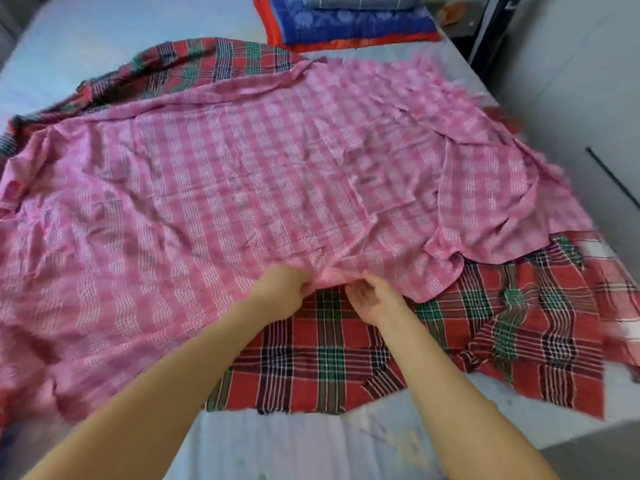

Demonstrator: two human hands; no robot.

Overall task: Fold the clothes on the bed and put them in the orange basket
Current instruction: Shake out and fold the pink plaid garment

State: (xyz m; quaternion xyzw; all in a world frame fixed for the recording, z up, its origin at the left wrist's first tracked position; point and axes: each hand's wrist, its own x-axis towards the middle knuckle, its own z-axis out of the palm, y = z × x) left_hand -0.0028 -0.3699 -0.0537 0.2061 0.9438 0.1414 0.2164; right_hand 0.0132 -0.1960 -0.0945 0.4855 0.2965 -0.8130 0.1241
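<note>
A large pink checked cloth (242,174) lies spread across most of the bed. Under it lies a red and green plaid cloth (485,323), showing at the near right and at the far left. My left hand (284,291) grips the near edge of the pink cloth, fingers curled round a bunched fold. My right hand (372,297) is right beside it, palm up, its fingertips pinching the same bunched edge. The orange basket is not in view.
The bed (311,445) has a pale sheet, bare at the near edge and far left. A folded blue blanket with red trim (346,26) lies at the head of the bed. Grey floor and a dark cabinet (491,29) are on the right.
</note>
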